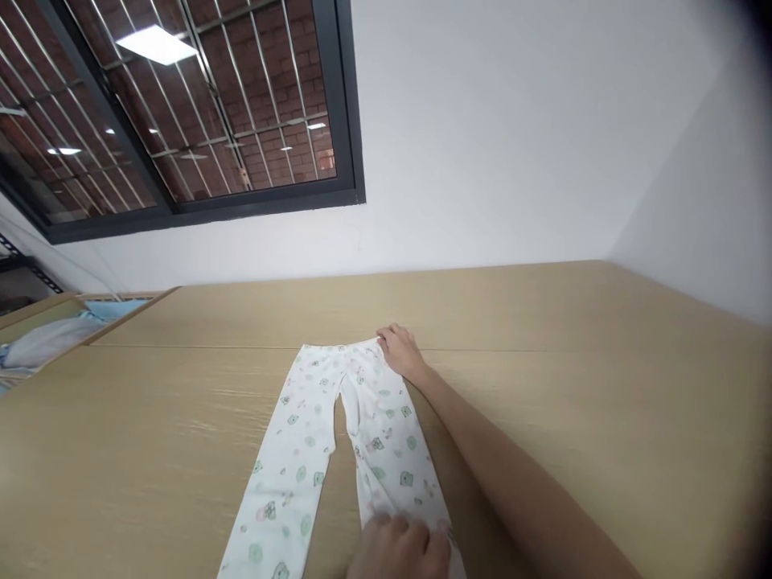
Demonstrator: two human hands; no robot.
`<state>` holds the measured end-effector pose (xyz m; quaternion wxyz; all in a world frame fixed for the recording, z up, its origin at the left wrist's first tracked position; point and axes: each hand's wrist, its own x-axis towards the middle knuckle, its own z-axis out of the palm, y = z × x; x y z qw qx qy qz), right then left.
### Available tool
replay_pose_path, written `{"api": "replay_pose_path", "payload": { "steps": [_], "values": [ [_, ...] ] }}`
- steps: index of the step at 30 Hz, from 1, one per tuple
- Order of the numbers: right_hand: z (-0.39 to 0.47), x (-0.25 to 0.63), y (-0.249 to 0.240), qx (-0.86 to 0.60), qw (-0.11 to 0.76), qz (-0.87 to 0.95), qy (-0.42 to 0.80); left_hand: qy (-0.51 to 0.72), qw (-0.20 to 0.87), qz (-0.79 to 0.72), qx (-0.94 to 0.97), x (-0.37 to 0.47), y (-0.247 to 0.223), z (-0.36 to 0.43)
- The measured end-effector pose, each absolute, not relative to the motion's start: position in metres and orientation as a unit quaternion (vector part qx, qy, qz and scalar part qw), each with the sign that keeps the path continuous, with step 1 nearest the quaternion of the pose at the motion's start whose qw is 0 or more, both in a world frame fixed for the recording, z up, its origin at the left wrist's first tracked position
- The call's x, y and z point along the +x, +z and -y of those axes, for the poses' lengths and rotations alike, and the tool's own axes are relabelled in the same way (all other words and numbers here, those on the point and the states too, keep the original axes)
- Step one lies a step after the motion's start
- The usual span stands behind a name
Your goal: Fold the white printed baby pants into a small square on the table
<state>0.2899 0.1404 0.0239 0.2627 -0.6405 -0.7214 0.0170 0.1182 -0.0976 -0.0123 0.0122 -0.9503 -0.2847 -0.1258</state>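
Note:
A pair of white pants (386, 410) printed with small green and pink figures lies spread on the tan surface. Its waistband points away from me and its two legs run towards me, slightly apart, the lower ends cut off by the frame. At the waistband's right corner, my right hand (399, 350) has its fingers closed over the cloth edge. My left hand (403, 548) is low in the picture, on the right leg of the pants, with its fingers curled against the fabric. It is somewhat blurred, and the fingertips are hidden.
The tan tabletop (150, 450) has a seam across it and meets a white wall (482, 145). A dark-framed window (265, 197) with bars is at upper left. Beyond the table's left edge, a wooden-edged bin (129, 326) holds pale blue and white cloth (57, 342).

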Motion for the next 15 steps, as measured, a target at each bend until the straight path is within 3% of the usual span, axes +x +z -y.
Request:
{"api": "replay_pose_path", "payload": {
  "steps": [4, 10, 15],
  "values": [
    [-0.138, 0.289, 0.024, -0.640, 0.264, 0.721, 0.013, -0.101, 0.012, 0.333, -0.938, 0.130, -0.033, 0.103],
    [-0.137, 0.289, 0.023, -0.626, 0.287, 0.725, 0.015, 0.003, -0.088, 0.345, -0.934, 0.132, 0.008, 0.099],
    [-0.137, 0.289, 0.024, -0.597, 0.320, 0.735, 0.032, -0.028, -0.177, 0.347, -0.920, 0.123, 0.019, 0.095]
  ]
}}
